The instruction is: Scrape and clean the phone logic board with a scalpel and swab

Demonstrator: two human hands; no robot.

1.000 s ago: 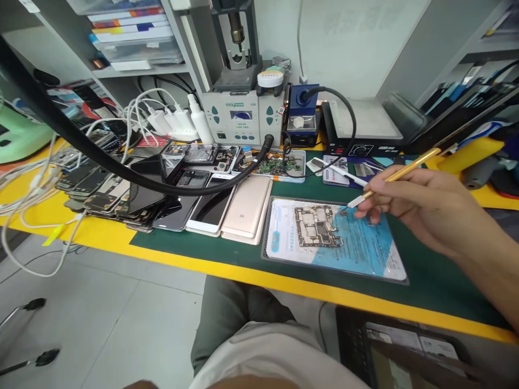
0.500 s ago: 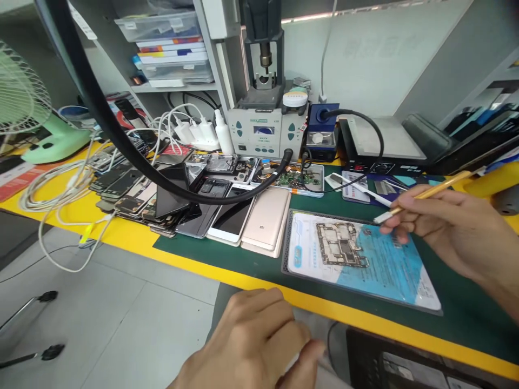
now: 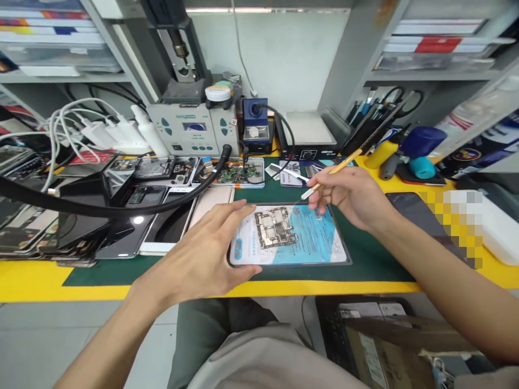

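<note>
My right hand (image 3: pixel 340 194) is closed in a pen-like pinch around a slim yellow-handled tool (image 3: pixel 344 161). The tool's silver end and thin dark tip point down at the far side of a blue and white mat (image 3: pixel 320 237). On the mat's left half is a phone circuit board (image 3: pixel 275 227), and the tip is to the right of it. My left hand (image 3: pixel 211 246) reaches around the mat's left edge with its fingers apart. Its thumb is at the front edge and the fingertips are at the back edge. Whether it presses on the mat, I cannot tell.
Phones (image 3: pixel 168 219) and phone parts crowd the left side. A black hose (image 3: pixel 162 208) arches across from the grey rework station (image 3: pixel 194 127). Behind the mat stands a parts tray (image 3: pixel 243 172). Bottles (image 3: pixel 383 154) and a dark phone (image 3: pixel 413 210) are at the right.
The view has swung right. My left hand has moved from in front of the desk edge to the mat's left side and spread its fingers. The right hand still holds the tool over the mat.
</note>
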